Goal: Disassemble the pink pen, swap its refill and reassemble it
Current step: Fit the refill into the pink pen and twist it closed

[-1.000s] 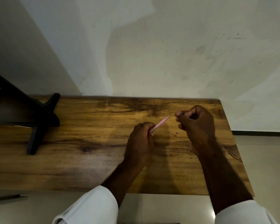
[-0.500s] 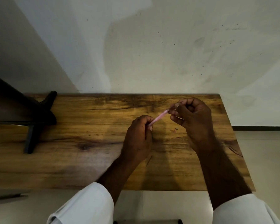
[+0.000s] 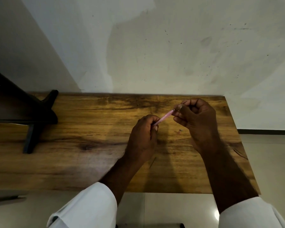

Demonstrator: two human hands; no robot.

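My right hand (image 3: 199,119) has closed the gap and now pinches the pen's (image 3: 164,116) far end. My left hand (image 3: 143,137) grips the near end, above the table (image 3: 89,145). I'm probably fitting or unscrewing the tip.

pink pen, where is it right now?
Head view, right of centre: the pink pen is held over the wooden table, slanting between the left hand, which grips its lower end, and the right hand, which pinches its upper end.
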